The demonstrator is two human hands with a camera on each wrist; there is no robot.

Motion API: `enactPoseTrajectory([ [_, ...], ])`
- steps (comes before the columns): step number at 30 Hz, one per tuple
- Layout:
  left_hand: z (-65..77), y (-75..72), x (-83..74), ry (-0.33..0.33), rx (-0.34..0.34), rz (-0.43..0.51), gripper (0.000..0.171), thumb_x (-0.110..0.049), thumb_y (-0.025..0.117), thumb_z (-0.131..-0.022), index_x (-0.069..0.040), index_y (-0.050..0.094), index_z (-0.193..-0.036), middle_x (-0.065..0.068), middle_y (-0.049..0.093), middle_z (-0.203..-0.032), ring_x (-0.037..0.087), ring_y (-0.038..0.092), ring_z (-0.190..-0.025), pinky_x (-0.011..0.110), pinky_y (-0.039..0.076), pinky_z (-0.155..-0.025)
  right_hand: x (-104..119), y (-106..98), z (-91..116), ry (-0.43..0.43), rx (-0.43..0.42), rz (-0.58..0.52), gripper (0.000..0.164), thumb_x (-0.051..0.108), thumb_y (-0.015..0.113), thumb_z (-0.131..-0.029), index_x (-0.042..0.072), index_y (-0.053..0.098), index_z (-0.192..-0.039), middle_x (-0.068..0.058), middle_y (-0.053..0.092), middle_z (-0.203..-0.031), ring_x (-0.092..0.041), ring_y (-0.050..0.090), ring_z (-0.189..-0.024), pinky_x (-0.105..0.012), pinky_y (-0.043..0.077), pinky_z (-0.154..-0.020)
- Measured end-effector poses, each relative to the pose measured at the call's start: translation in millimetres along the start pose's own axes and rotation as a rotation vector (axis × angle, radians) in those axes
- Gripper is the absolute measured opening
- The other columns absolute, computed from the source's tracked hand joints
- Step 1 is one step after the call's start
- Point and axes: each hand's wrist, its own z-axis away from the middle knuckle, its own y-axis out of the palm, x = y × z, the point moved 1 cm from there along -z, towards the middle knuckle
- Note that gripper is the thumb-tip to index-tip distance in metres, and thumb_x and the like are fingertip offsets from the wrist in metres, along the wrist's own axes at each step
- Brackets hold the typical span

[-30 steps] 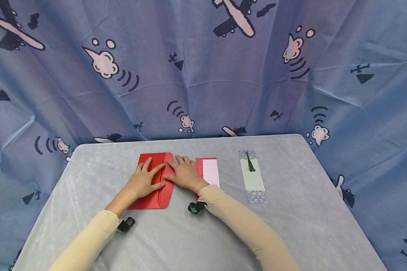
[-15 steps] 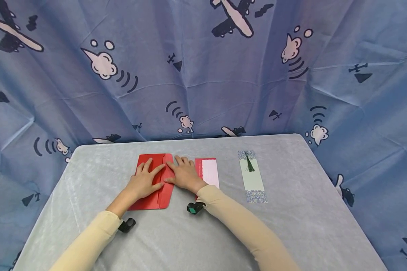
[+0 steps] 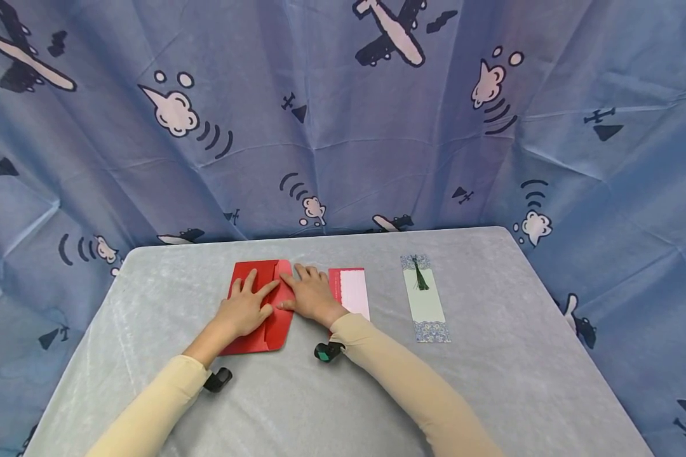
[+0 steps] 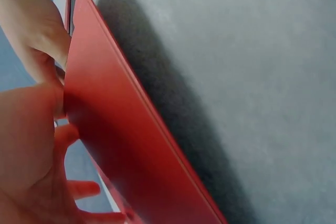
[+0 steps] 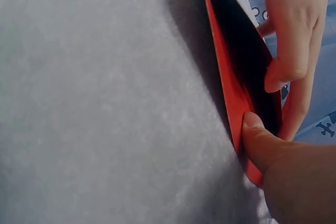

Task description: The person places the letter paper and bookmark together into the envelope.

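Note:
A red envelope point(image 3: 248, 344) lies on the table at the left, its lighter flap point(image 3: 282, 324) folded out to the right. My left hand point(image 3: 241, 312) rests on its body with fingers spread, the thumb and index finger at the mouth's edge. My right hand point(image 3: 311, 293) touches the flap from the right. In the right wrist view my right thumb point(image 5: 255, 129) presses on the flap, and the envelope's mouth point(image 5: 247, 51) gapes with a dark inside. The left wrist view has the envelope's red face point(image 4: 121, 114) tilted along my left hand point(image 4: 31, 156).
Right of the right hand lies a red and pale pink card point(image 3: 354, 292), partly covered by the forearm. Further right is a pale green bookmark point(image 3: 425, 304) with blue patterned ends and a dark green tassel point(image 3: 421, 279). A blue patterned curtain point(image 3: 343, 127) hangs behind the table.
My left thumb and index finger have drawn back slightly to the left, and the envelope's mouth edge bows up more between them. The right hand stays on the flap.

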Motion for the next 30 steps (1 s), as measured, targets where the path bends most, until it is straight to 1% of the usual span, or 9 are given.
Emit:
enactPoseTrajectory([
  [4,1.9,-0.6,-2.9,-0.024,-0.005,-0.024,0.061,-0.03,0.044,-0.095,-0.025,0.033,-0.155,0.029,0.017,-0.161,0.065,0.031,-0.135,0.071,0.049,-0.087,-0.2,2.1,-0.3,-0.001,-0.004,0.001,0.074,0.062,0.062,-0.087,0.031,0.041,-0.151,-0.009,0.037,-0.157,-0.03,0.04,-0.139,-0.051,0.037,-0.111],
  [8,3.3,-0.7,-3.8,-0.037,-0.046,-0.04,0.062,-0.033,0.048,-0.095,-0.022,0.035,-0.154,0.033,0.021,-0.159,0.069,0.038,-0.126,0.068,0.052,-0.083,-0.6,4.0,-1.0,-0.003,-0.012,0.006,0.074,0.063,0.062,-0.086,0.031,0.041,-0.151,-0.008,0.038,-0.157,-0.029,0.041,-0.138,-0.05,0.037,-0.11],
  [12,3.2,1.3,-3.3,-0.04,-0.087,-0.045,0.065,-0.042,0.056,-0.094,-0.022,0.038,-0.153,0.035,0.026,-0.156,0.068,0.042,-0.122,0.066,0.054,-0.08,-1.1,5.0,-1.3,-0.007,-0.019,0.015,0.075,0.063,0.062,-0.086,0.032,0.041,-0.151,-0.008,0.039,-0.156,-0.029,0.042,-0.137,-0.05,0.037,-0.11],
  [15,3.0,2.9,-3.0,-0.038,-0.107,-0.045,0.067,-0.046,0.06,-0.093,-0.021,0.039,-0.152,0.035,0.028,-0.155,0.068,0.043,-0.122,0.065,0.055,-0.079,-1.3,5.5,-1.3,-0.005,-0.017,0.017,0.075,0.063,0.061,-0.087,0.032,0.04,-0.151,-0.007,0.039,-0.156,-0.029,0.041,-0.138,-0.05,0.037,-0.11],
  [18,2.8,4.6,-2.0,-0.039,-0.124,-0.035,0.063,-0.042,0.058,-0.095,-0.022,0.039,-0.152,0.034,0.028,-0.155,0.068,0.043,-0.122,0.065,0.055,-0.079,-1.6,5.4,-1.4,-0.001,-0.011,0.008,0.075,0.063,0.061,-0.087,0.032,0.04,-0.151,-0.007,0.038,-0.156,-0.029,0.041,-0.138,-0.05,0.036,-0.111],
  [22,3.2,6.3,-0.4,-0.039,-0.146,-0.014,0.055,-0.033,0.049,-0.098,-0.022,0.04,-0.151,0.033,0.029,-0.155,0.066,0.044,-0.122,0.064,0.055,-0.08,-1.3,4.4,-0.7,0.002,-0.006,-0.003,0.076,0.062,0.062,-0.086,0.031,0.039,-0.152,-0.008,0.037,-0.157,-0.029,0.04,-0.139,-0.05,0.036,-0.111],
  [25,4.2,5.6,-0.5,-0.026,-0.163,-0.002,0.051,-0.029,0.044,-0.1,-0.022,0.042,-0.151,0.034,0.03,-0.155,0.067,0.045,-0.121,0.064,0.056,-0.078,-1.0,3.5,0.1,0.001,-0.014,0.005,0.076,0.061,0.063,-0.086,0.031,0.04,-0.152,-0.008,0.038,-0.157,-0.029,0.041,-0.138,-0.049,0.037,-0.11],
  [30,5.5,3.9,-1.2,-0.017,-0.165,0.014,0.049,-0.028,0.043,-0.101,-0.02,0.044,-0.149,0.035,0.028,-0.155,0.068,0.045,-0.12,0.064,0.055,-0.08,-0.7,3.0,0.3,-0.002,-0.025,0.021,0.074,0.061,0.062,-0.087,0.031,0.04,-0.151,-0.008,0.038,-0.157,-0.029,0.041,-0.138,-0.049,0.037,-0.11],
])
